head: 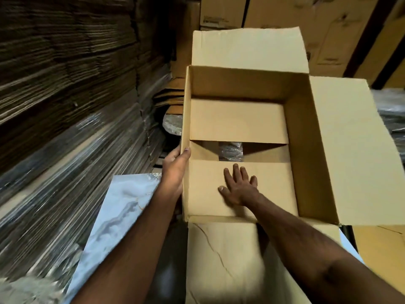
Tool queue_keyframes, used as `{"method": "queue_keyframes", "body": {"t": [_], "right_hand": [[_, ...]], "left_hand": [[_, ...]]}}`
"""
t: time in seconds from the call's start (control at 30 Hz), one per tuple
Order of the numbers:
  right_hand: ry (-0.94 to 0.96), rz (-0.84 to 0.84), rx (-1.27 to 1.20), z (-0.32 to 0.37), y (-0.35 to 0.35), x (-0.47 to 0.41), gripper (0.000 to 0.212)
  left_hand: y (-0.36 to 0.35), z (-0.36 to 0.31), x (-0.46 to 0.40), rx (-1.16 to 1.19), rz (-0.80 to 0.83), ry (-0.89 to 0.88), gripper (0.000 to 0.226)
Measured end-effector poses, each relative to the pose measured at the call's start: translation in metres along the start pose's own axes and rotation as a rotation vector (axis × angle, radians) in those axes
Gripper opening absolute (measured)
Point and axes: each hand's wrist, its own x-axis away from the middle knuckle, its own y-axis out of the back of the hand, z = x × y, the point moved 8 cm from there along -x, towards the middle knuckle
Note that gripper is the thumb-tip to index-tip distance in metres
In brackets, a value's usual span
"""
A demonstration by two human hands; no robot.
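Observation:
A large open cardboard box [306, 132] stands in front of me with its top flaps spread outward. My left hand [175, 165] grips the box's left wall at the rim, thumb inside and fingers outside. My right hand [238, 185] reaches into the box and presses flat, fingers spread, on the near bottom flap [271, 194]. The far bottom flap [236, 121] lies folded down too, and a gap between the two shows something wrapped in plastic [230, 151] beneath.
Tall stacks of flattened cardboard [65, 95], partly wrapped in plastic film, fill the left side. A pale marbled tile [118, 205] lies at lower left. More cartons [295, 12] stand behind, and plastic-wrapped goods [392, 110] are at the right edge.

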Motion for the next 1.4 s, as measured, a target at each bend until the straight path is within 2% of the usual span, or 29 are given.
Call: {"method": "queue_keyframes", "body": {"t": [0.17,0.3,0.33,0.37,0.4,0.43,0.5,0.53,0.57,0.6,0.7,0.73,0.87,1.03,1.1,1.17,1.23,1.3,1.4], "right_hand": [[-0.008,0.06,0.08,-0.011,0.025,-0.019,0.077],[-0.055,0.306,0.06,-0.028,0.005,-0.024,0.083],[-0.03,0.313,0.06,-0.032,0.002,-0.02,0.077],[0.031,0.226,0.079,-0.032,0.01,-0.019,0.066],[0.087,0.054,0.083,-0.032,0.027,-0.018,0.055],[0.142,-0.192,0.064,-0.03,0.052,-0.015,0.048],[0.192,-0.661,-0.029,-0.031,0.109,0.004,0.054],[0.164,-0.807,-0.065,-0.039,0.13,0.01,0.064],[0.113,-0.813,-0.065,-0.052,0.145,0.005,0.074],[0.061,-0.702,-0.041,-0.065,0.15,-0.007,0.079],[-0.002,-0.183,0.039,-0.104,0.13,-0.042,0.075],[0.008,-0.12,0.024,-0.11,0.127,-0.042,0.072],[0.126,-0.364,-0.038,-0.1,0.139,-0.029,0.062],[0.127,-0.798,0.039,-0.107,0.188,0.005,0.047],[0.143,-0.957,0.128,-0.106,0.204,0.018,0.055],[0.018,-0.93,0.248,-0.11,0.209,0.017,0.066],[-0.171,-0.855,0.246,-0.123,0.214,0.012,0.081],[-0.268,-0.813,0.277,-0.131,0.223,0.011,0.078],[-0.277,-0.728,0.242,-0.137,0.238,0.002,0.067]], "left_hand": [[-0.021,-0.03,0.007,-0.003,0.01,-0.05,0.028],[-0.025,-0.04,0.008,-0.024,-0.037,-0.065,0.027],[-0.026,-0.042,0.008,-0.04,-0.055,-0.075,0.027],[-0.03,-0.043,0.008,-0.061,-0.065,-0.085,0.027],[-0.033,-0.043,0.008,-0.084,-0.068,-0.099,0.027],[-0.036,-0.043,0.009,-0.108,-0.065,-0.113,0.027],[-0.042,-0.039,0.013,-0.114,-0.062,-0.114,0.028],[-0.045,-0.037,0.015,-0.101,-0.062,-0.103,0.029],[-0.047,-0.035,0.016,-0.092,-0.064,-0.091,0.029],[-0.05,-0.035,0.018,-0.09,-0.063,-0.083,0.029],[-0.053,-0.036,0.02,-0.096,-0.095,-0.079,0.026],[-0.053,-0.036,0.021,-0.088,-0.118,-0.079,0.023],[-0.054,-0.038,0.015,0.013,-0.236,-0.056,0.007],[-0.03,-0.032,-0.001,0.048,-0.415,-0.018,0.022],[-0.025,-0.027,-0.006,0.045,-0.447,-0.002,0.02],[-0.027,-0.025,-0.006,0.036,-0.46,0.014,0.019],[-0.029,-0.024,-0.005,0.043,-0.475,0.023,0.022],[-0.029,-0.022,-0.006,0.074,-0.502,0.033,0.026],[-0.028,-0.016,-0.011,0.118,-0.551,0.071,0.024]]}}
